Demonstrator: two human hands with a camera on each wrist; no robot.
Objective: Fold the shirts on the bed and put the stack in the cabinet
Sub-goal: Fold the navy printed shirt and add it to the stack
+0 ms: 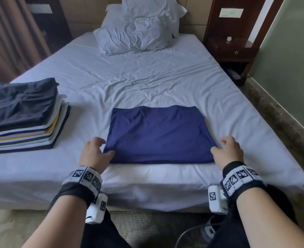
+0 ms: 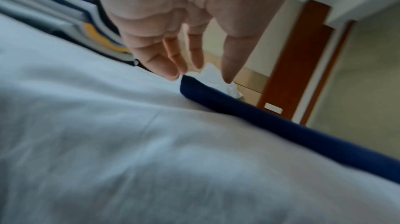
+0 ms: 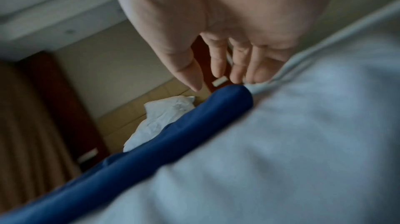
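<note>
A folded dark blue shirt (image 1: 158, 135) lies flat near the front edge of the bed (image 1: 165, 77). My left hand (image 1: 95, 151) is at its near left corner, with the thumb lying on the cloth. My right hand (image 1: 226, 149) is at the near right corner. In the left wrist view my left hand (image 2: 201, 78) has straight fingers just above the corner of the blue shirt (image 2: 281, 125). The right wrist view shows my right hand (image 3: 216, 84) equally relaxed over the blue shirt (image 3: 173, 142). Neither hand grips anything. A stack of several folded shirts (image 1: 22, 119) sits at the left.
Two white pillows (image 1: 138, 33) lie at the head of the bed. A dark wooden nightstand (image 1: 233, 49) stands at the right and a brown curtain (image 1: 9, 33) hangs at the left. Carpet runs along the bed's right side and in front.
</note>
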